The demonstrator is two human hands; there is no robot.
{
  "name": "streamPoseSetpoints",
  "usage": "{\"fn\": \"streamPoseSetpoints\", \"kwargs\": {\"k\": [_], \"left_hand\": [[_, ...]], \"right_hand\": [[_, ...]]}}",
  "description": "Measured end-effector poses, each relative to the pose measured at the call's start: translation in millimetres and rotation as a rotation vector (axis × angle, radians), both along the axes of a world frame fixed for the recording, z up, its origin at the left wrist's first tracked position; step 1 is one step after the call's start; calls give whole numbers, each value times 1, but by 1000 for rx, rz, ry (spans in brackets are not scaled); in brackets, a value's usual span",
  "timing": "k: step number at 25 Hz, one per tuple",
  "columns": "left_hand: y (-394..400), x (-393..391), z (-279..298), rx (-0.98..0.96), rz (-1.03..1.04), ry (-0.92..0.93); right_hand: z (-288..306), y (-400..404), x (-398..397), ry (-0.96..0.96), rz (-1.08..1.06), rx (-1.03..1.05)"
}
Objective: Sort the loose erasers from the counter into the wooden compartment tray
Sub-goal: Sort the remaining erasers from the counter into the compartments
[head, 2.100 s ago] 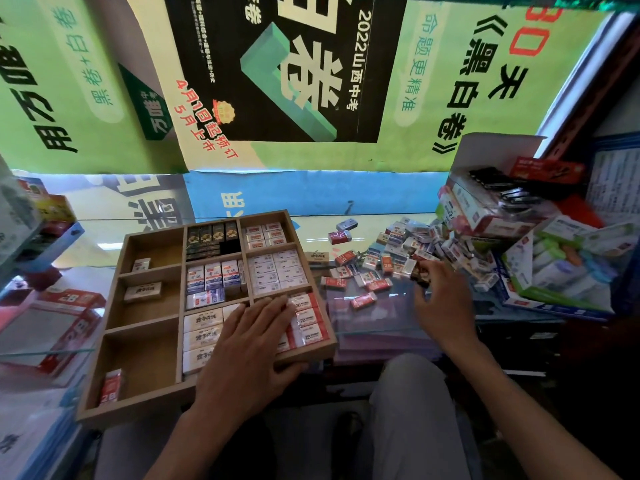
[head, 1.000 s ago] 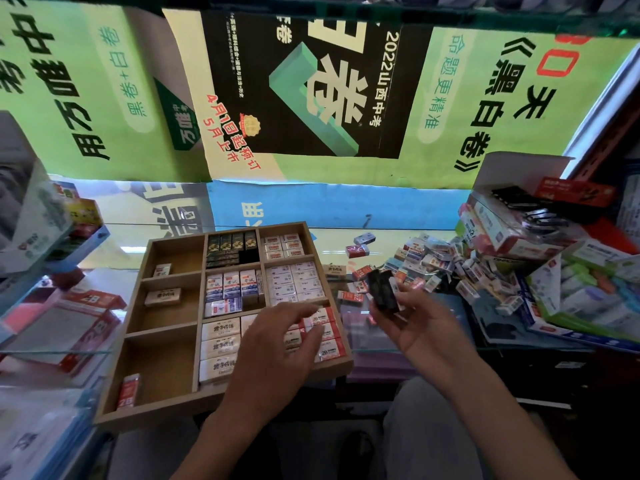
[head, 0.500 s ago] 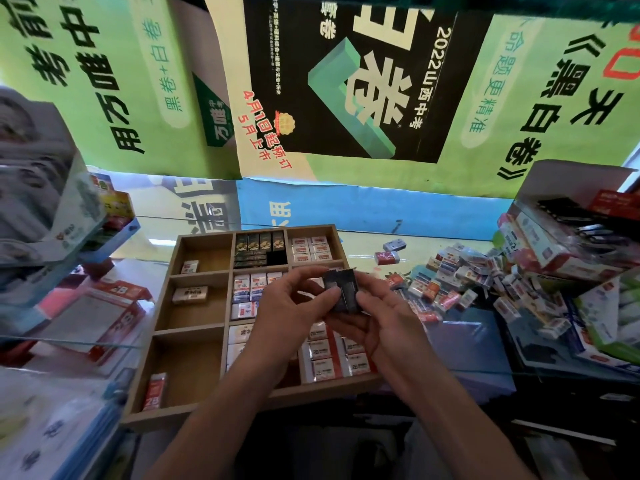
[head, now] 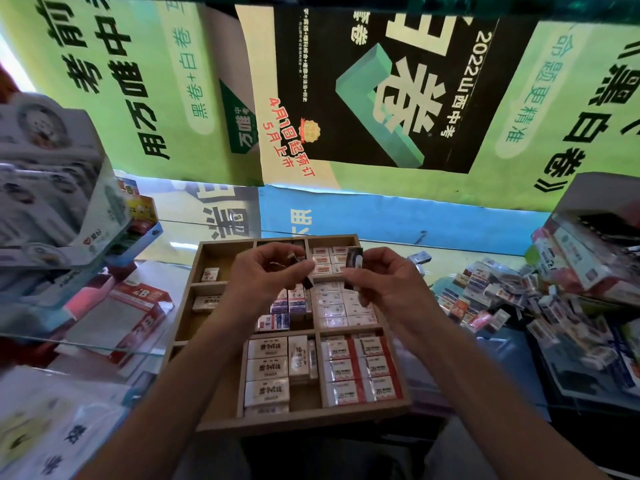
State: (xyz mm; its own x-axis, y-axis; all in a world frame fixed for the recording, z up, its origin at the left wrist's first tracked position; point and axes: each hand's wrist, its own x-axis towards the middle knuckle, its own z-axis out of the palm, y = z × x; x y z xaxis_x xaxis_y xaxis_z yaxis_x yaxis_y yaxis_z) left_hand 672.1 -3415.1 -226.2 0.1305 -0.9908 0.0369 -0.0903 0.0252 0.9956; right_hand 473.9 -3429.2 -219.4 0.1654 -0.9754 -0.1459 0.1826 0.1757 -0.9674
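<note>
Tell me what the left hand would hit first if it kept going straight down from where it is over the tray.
Likely the blue-and-white erasers in the middle compartment of the wooden tray; the left hand, pinching a dark eraser, hangs above them. Depth is uncertain.

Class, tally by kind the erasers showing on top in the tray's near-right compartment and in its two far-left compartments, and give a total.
Red-and-white erasers, near-right compartment: 6
White erasers, two far-left compartments: 2
Total: 8

Both forearms are bare, with light grey trousers (head: pixel 450 455) below.
</note>
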Motion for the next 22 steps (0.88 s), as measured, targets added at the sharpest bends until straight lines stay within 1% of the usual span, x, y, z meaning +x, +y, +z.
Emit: {"fn": "streamPoseSetpoints", "kwargs": {"k": [3, 6, 12, 16, 18, 22], "left_hand": [[-15, 11, -3, 2, 31, -115], [-27, 16, -6, -20, 46, -263], [-46, 23, -11, -74, 33, -453], [-54, 24, -12, -99, 75, -618], [-57, 26, -12, -104, 78, -652], [-60, 32, -12, -106, -5, -759]], "right_hand": [[-2, -21, 9, 2, 78, -4], [-7, -36, 18, 79, 75, -12], [-9, -55, 27, 138, 55, -28], [-11, -60, 29, 146, 15, 24], [-10, -61, 28, 138, 5, 34], [-11, -65, 27, 103, 36, 59]]}}
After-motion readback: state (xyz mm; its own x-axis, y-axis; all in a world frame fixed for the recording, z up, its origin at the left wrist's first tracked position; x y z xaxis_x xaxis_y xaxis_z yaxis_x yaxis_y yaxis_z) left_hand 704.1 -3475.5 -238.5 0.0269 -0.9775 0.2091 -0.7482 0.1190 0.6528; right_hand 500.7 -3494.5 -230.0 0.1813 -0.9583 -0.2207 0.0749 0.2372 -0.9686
